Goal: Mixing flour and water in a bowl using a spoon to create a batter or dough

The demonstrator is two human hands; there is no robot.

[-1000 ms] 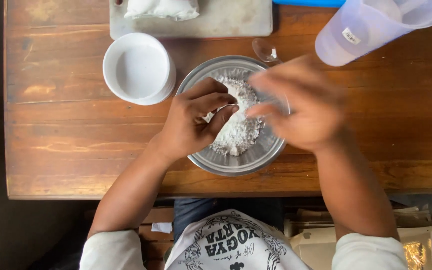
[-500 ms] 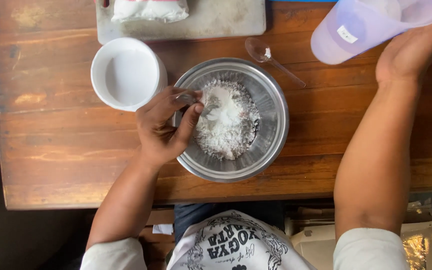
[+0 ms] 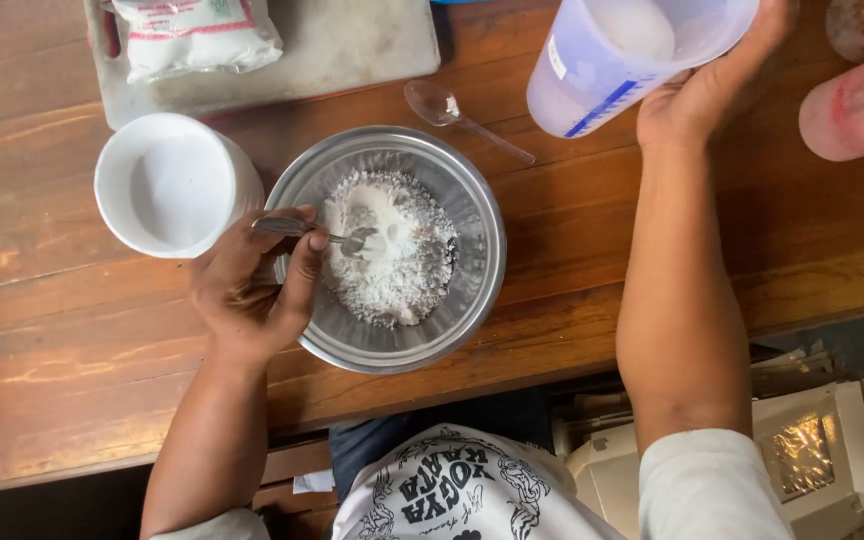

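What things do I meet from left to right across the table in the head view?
White cup → left hand holding a metal spoon → steel bowl of white powder → right hand on a clear jug → pink container.

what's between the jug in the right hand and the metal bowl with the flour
Nothing visible blocks it. The right hand holds the translucent jug up beside the metal bowl; only a clear plastic spoon lies flat on the wooden table between them.
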